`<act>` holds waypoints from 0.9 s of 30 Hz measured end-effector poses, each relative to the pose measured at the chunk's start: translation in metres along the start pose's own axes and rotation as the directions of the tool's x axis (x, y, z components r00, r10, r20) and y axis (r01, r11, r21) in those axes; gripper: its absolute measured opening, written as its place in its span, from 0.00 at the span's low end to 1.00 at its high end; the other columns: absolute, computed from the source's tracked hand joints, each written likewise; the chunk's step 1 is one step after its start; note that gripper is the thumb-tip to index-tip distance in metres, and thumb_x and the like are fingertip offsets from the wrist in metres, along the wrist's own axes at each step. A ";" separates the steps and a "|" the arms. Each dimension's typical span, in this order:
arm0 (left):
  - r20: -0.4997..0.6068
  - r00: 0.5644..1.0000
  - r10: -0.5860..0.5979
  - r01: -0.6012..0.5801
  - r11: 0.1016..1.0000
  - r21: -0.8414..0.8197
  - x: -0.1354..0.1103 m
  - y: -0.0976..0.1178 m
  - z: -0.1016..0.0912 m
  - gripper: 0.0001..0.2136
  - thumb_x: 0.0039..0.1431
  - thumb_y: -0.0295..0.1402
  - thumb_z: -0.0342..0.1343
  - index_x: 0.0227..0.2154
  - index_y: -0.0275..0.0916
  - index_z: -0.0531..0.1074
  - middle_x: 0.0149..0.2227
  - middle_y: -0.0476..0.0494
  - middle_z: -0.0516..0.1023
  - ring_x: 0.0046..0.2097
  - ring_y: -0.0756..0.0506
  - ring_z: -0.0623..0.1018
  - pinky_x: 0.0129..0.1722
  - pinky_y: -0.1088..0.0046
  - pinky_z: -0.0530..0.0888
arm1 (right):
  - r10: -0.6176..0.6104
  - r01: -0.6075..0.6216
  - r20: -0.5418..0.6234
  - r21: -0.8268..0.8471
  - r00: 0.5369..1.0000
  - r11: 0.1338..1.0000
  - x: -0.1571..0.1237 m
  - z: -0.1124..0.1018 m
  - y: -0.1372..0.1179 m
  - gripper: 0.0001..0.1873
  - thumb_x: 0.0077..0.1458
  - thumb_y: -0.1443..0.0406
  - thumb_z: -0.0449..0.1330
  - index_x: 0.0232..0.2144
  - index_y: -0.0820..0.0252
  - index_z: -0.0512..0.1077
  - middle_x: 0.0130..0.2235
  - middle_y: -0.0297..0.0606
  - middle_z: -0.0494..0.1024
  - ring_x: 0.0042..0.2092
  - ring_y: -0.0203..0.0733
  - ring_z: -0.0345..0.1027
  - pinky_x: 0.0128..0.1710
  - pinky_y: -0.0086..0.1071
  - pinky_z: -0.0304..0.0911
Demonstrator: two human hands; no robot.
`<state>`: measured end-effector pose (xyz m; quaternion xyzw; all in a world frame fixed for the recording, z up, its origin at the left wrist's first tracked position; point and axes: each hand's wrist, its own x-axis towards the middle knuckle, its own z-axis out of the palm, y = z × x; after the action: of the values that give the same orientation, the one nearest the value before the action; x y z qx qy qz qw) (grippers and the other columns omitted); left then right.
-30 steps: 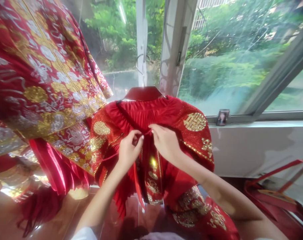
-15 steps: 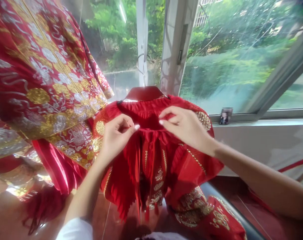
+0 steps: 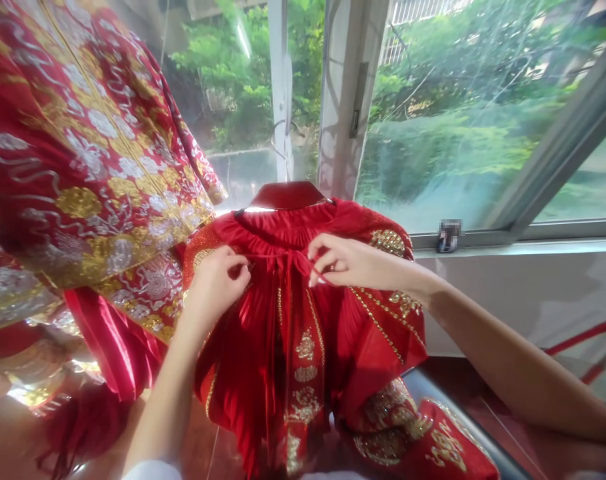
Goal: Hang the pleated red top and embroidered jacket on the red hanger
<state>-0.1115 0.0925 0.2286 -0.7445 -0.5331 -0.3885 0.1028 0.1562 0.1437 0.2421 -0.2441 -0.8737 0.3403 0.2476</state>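
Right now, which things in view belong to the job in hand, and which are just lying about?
In the job: left hand, right hand, thin red tie, red pleated garment, hanger.

Just about: embroidered jacket, small item on the windowsill.

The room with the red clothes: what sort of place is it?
Perhaps a dressing or costume room, indoors; I can't be sure which. A red garment is on a hanger, an embroidered robe is at left, and a window lies beyond.
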 end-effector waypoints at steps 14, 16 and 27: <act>-0.092 0.994 -0.064 -0.001 0.817 -0.576 0.025 0.031 0.049 0.06 0.51 0.30 0.62 0.21 0.37 0.76 0.26 0.48 0.77 0.30 0.50 0.73 0.31 0.74 0.67 | -0.362 0.155 -0.565 -0.380 0.741 0.912 0.039 0.039 0.015 0.36 0.60 0.70 0.53 0.67 0.52 0.48 0.44 0.36 0.81 0.31 0.36 0.73 0.35 0.32 0.72; -0.106 0.993 -0.060 -0.011 0.822 -0.570 0.025 0.031 0.052 0.06 0.51 0.30 0.62 0.21 0.37 0.76 0.26 0.48 0.76 0.30 0.50 0.72 0.31 0.73 0.67 | -0.471 0.178 -0.502 -0.524 0.726 0.833 0.038 0.045 0.020 0.35 0.61 0.71 0.49 0.68 0.51 0.46 0.47 0.35 0.80 0.34 0.37 0.75 0.36 0.31 0.73; -0.067 0.997 0.036 -0.054 0.956 -0.289 0.021 0.035 0.058 0.08 0.52 0.21 0.53 0.22 0.37 0.64 0.26 0.51 0.66 0.29 0.51 0.66 0.30 0.75 0.64 | -0.658 0.123 -0.325 -0.833 0.679 0.539 0.043 0.048 0.047 0.33 0.65 0.71 0.45 0.69 0.56 0.42 0.50 0.39 0.78 0.37 0.36 0.75 0.36 0.28 0.72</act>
<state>-0.0511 0.1261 0.2128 -0.7514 -0.4496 -0.4827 0.0173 0.1070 0.1768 0.1885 -0.2026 -0.8338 -0.2235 0.4624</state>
